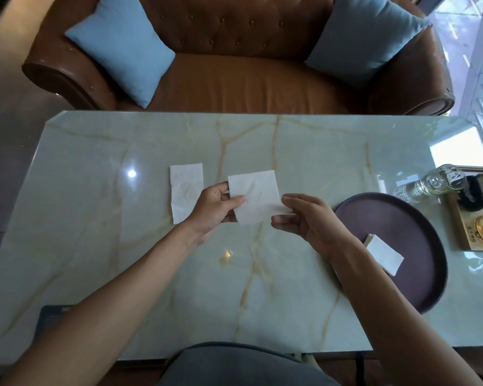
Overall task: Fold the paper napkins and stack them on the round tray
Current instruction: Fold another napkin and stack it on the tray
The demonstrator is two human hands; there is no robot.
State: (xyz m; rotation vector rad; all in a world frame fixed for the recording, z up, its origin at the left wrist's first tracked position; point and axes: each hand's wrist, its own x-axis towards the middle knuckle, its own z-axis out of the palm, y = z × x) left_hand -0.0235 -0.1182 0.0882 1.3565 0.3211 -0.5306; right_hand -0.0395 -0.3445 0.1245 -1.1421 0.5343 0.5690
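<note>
A white paper napkin (255,196) is held above the middle of the marble table. My left hand (215,208) pinches its left edge between thumb and fingers. My right hand (304,218) pinches its lower right corner. A second white napkin (185,190) lies flat on the table just left of my left hand. The round dark purple tray (413,232) sits at the right, and a folded white napkin (385,253) lies on it, partly hidden by my right forearm.
A marble table (123,246) spans the view. A wooden tray (463,232) with a glass bottle (430,182) and a dark holder stands at the far right. Beyond the table is a brown leather sofa (240,76) with two blue cushions.
</note>
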